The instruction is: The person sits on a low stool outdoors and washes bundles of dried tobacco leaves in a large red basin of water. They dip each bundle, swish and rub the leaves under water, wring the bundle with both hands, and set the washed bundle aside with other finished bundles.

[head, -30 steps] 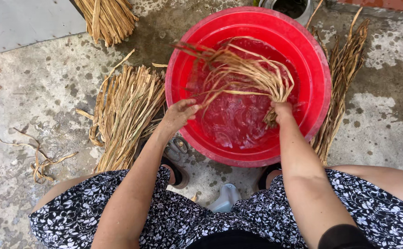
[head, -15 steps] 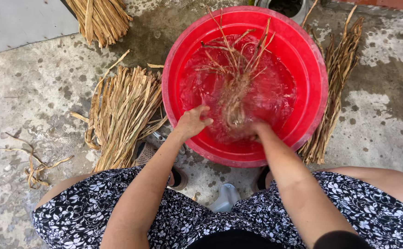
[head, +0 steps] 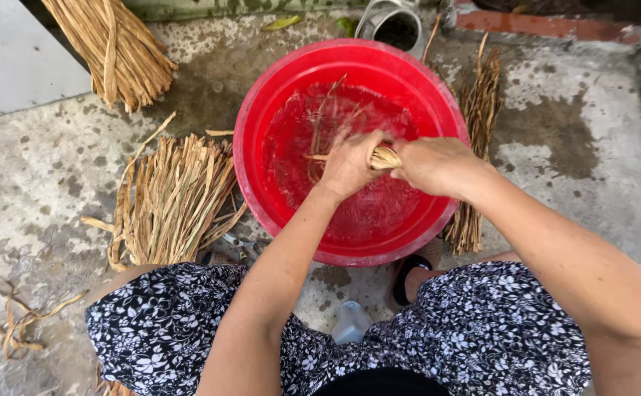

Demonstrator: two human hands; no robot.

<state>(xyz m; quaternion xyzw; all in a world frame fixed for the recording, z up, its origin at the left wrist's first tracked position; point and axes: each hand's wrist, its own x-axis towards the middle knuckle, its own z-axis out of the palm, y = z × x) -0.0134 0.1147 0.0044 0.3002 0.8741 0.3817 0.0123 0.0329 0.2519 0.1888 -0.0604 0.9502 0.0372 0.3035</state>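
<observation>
Both hands, left (head: 350, 163) and right (head: 438, 165), grip one wet straw bundle (head: 383, 157) tight over the red basin (head: 261, 110); hard twisting risks snapped fibres.

left hand (head: 350, 165), right hand (head: 434, 165) | grip straw bundle (head: 384, 157) | over red basin (head: 261, 110)

Home yard — wet concrete floor (head: 49, 183), straw bundles (head: 170, 198), basin (head: 261, 110).

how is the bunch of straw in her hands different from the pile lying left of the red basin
The held bunch is gripped between the left hand and right hand over the water; the loose pile lies fanned on the concrete. The held bunch looks compact, the pile spread wide. Both are tan fibre strips.
</observation>
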